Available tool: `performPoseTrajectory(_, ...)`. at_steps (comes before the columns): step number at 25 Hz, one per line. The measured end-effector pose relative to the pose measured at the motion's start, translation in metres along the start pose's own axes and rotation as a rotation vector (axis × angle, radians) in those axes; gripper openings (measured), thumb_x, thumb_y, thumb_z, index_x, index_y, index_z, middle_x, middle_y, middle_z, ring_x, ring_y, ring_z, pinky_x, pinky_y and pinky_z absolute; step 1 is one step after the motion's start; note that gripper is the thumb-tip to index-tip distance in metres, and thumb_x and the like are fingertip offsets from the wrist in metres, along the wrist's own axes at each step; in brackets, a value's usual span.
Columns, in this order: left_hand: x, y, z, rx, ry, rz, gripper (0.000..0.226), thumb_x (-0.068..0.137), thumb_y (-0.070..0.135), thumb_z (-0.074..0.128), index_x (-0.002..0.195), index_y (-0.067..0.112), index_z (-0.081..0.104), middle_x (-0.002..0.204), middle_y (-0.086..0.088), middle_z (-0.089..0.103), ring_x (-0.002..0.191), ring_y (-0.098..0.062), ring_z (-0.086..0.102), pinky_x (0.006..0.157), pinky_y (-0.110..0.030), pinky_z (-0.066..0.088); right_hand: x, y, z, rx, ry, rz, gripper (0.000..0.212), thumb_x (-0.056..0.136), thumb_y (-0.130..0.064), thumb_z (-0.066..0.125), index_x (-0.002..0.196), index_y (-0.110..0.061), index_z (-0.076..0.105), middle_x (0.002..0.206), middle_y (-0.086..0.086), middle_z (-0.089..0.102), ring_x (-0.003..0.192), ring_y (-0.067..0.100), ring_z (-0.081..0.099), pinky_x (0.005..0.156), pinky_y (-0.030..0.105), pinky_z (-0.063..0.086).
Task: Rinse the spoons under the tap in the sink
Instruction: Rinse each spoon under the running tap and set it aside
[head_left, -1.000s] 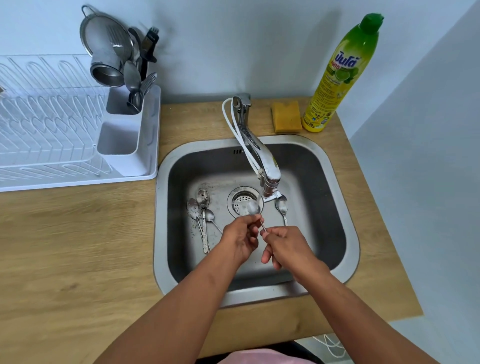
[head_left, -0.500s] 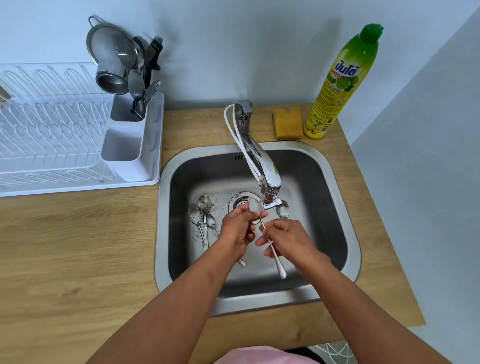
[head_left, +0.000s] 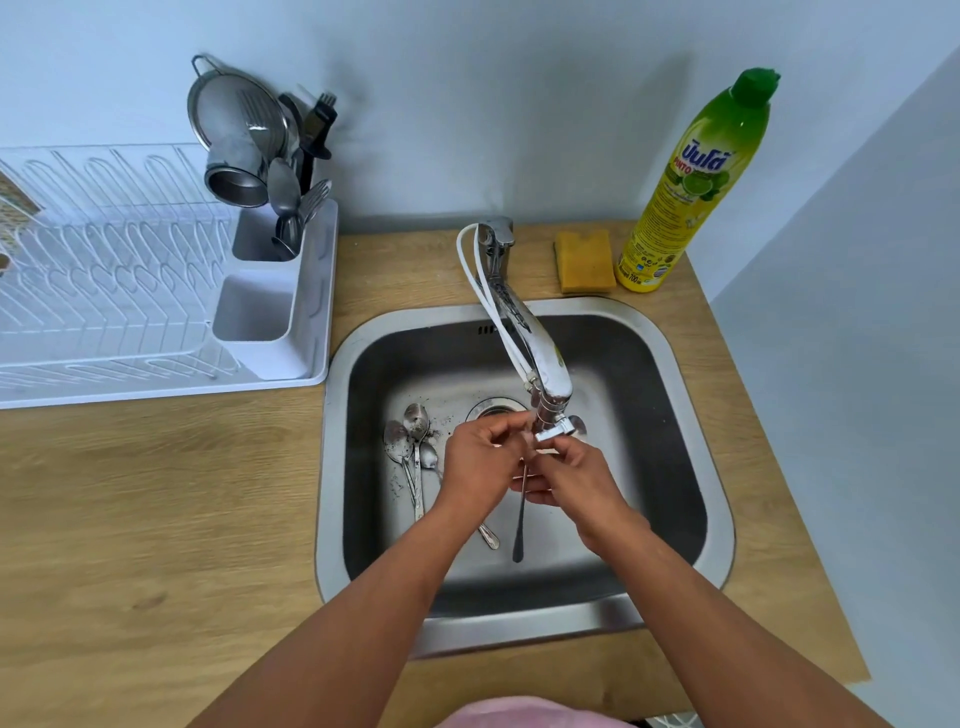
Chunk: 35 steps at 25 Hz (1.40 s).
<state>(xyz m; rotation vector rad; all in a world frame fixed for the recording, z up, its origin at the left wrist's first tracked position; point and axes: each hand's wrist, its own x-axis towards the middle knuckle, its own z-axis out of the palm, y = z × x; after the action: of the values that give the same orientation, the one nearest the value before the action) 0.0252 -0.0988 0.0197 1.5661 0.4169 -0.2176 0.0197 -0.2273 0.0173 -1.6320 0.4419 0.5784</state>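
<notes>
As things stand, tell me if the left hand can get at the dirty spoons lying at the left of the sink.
Probably yes. The left hand hovers just right of the dirty spoons on the sink floor, with nothing between them. But it is busy with the held spoon alongside the right hand.

Shiny metal sink (head_left: 691, 395), tap (head_left: 535, 343) and spoons (head_left: 410, 447); matt wood-grain counter (head_left: 156, 493); white plastic rack (head_left: 291, 332); glossy bottle (head_left: 691, 192).

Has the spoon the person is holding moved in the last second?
Yes. Against the tap spout, the held spoon has swung: its bowl was visible by the drain, now it is hidden between the hands and the handle hangs down toward the sink's near edge.
</notes>
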Motion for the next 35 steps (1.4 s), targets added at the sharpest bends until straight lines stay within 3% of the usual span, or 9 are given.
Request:
performPoseTrajectory(3, -0.004, 0.006, 0.005, 0.053, -0.011, 0.078, 0.032, 0.086, -0.005, 0.069, 0.088, 0.023, 0.082, 0.086, 0.001, 0.08, 0.073, -0.007, 0.069, 0.07, -0.024, 0.058, 0.001, 0.001, -0.001, -0.005, -0.015, 0.013, 0.033, 0.092, -0.01, 0.058, 0.075, -0.031, 0.076, 0.077, 0.005, 0.081, 0.075, 0.02, 0.08, 0.076, 0.038, 0.056)
performPoseTrajectory(8, 0.002, 0.012, 0.0, 0.048, -0.013, 0.071, 0.018, 0.087, -0.005, 0.069, 0.092, 0.006, 0.081, 0.084, -0.006, 0.077, 0.07, -0.011, 0.067, 0.066, -0.022, 0.052, 0.003, 0.001, -0.003, 0.023, -0.069, 0.002, 0.032, 0.096, -0.023, 0.06, 0.073, -0.036, 0.077, 0.078, 0.003, 0.081, 0.078, 0.017, 0.079, 0.078, 0.037, 0.055)
performPoseTrajectory(15, -0.003, 0.005, -0.002, 0.042, -0.032, 0.067, 0.034, 0.089, 0.002, 0.071, 0.087, 0.034, 0.082, 0.095, 0.001, 0.082, 0.093, -0.019, 0.077, 0.094, -0.045, 0.061, 0.007, 0.002, -0.004, 0.266, -0.085, -0.026, 0.017, 0.095, -0.013, 0.068, 0.086, -0.019, 0.081, 0.082, 0.007, 0.079, 0.077, 0.021, 0.078, 0.084, 0.043, 0.059)
performPoseTrajectory(18, -0.004, 0.003, -0.002, 0.106, 0.032, 0.109, 0.039, 0.085, 0.01, 0.076, 0.074, 0.047, 0.077, 0.09, 0.008, 0.079, 0.084, -0.004, 0.074, 0.086, -0.032, 0.061, 0.007, 0.005, -0.005, 0.255, -0.094, -0.007, 0.014, 0.095, -0.012, 0.067, 0.092, -0.014, 0.08, 0.086, 0.009, 0.079, 0.08, 0.023, 0.077, 0.083, 0.041, 0.061)
performPoseTrajectory(21, -0.005, 0.001, -0.001, 0.236, 0.068, 0.195, 0.024, 0.084, 0.01, 0.076, 0.082, 0.034, 0.08, 0.091, 0.013, 0.074, 0.082, 0.005, 0.067, 0.081, -0.016, 0.053, 0.007, 0.009, -0.004, 0.268, -0.117, 0.008, 0.018, 0.098, -0.011, 0.063, 0.108, 0.001, 0.072, 0.095, 0.016, 0.076, 0.088, 0.03, 0.075, 0.091, 0.05, 0.059)
performPoseTrajectory(23, -0.006, -0.001, 0.0, 0.313, 0.032, 0.251, 0.024, 0.085, 0.009, 0.075, 0.092, 0.032, 0.079, 0.085, 0.028, 0.072, 0.085, 0.014, 0.064, 0.077, -0.002, 0.044, 0.007, 0.009, -0.006, 0.27, -0.124, 0.005, 0.019, 0.097, -0.009, 0.063, 0.11, 0.003, 0.07, 0.1, 0.018, 0.075, 0.094, 0.032, 0.074, 0.094, 0.054, 0.058)
performPoseTrajectory(25, -0.009, -0.002, -0.002, 0.35, 0.023, 0.275, 0.035, 0.084, 0.016, 0.077, 0.096, 0.048, 0.07, 0.085, 0.046, 0.065, 0.086, 0.017, 0.061, 0.074, -0.004, 0.045, 0.008, 0.011, -0.009, 0.25, -0.12, -0.002, 0.014, 0.096, -0.006, 0.064, 0.102, -0.007, 0.077, 0.101, 0.012, 0.079, 0.098, 0.028, 0.076, 0.093, 0.051, 0.06)
performPoseTrajectory(29, -0.005, -0.01, -0.006, 0.301, 0.044, 0.215, 0.021, 0.084, 0.018, 0.079, 0.094, 0.036, 0.081, 0.085, 0.023, 0.075, 0.091, -0.002, 0.07, 0.082, -0.021, 0.055, 0.008, 0.012, -0.01, 0.133, -0.068, -0.025, 0.021, 0.095, -0.012, 0.068, 0.082, -0.023, 0.08, 0.085, 0.005, 0.081, 0.092, 0.024, 0.078, 0.088, 0.043, 0.06)
performPoseTrajectory(35, 0.004, -0.017, -0.032, 0.123, 0.104, 0.104, 0.012, 0.087, 0.02, 0.08, 0.081, 0.03, 0.083, 0.078, 0.012, 0.081, 0.074, -0.001, 0.075, 0.068, -0.01, 0.055, 0.01, 0.005, 0.005, -0.001, -0.048, -0.061, 0.017, 0.098, -0.017, 0.066, 0.099, -0.002, 0.073, 0.084, 0.017, 0.081, 0.079, 0.032, 0.08, 0.086, 0.055, 0.059)
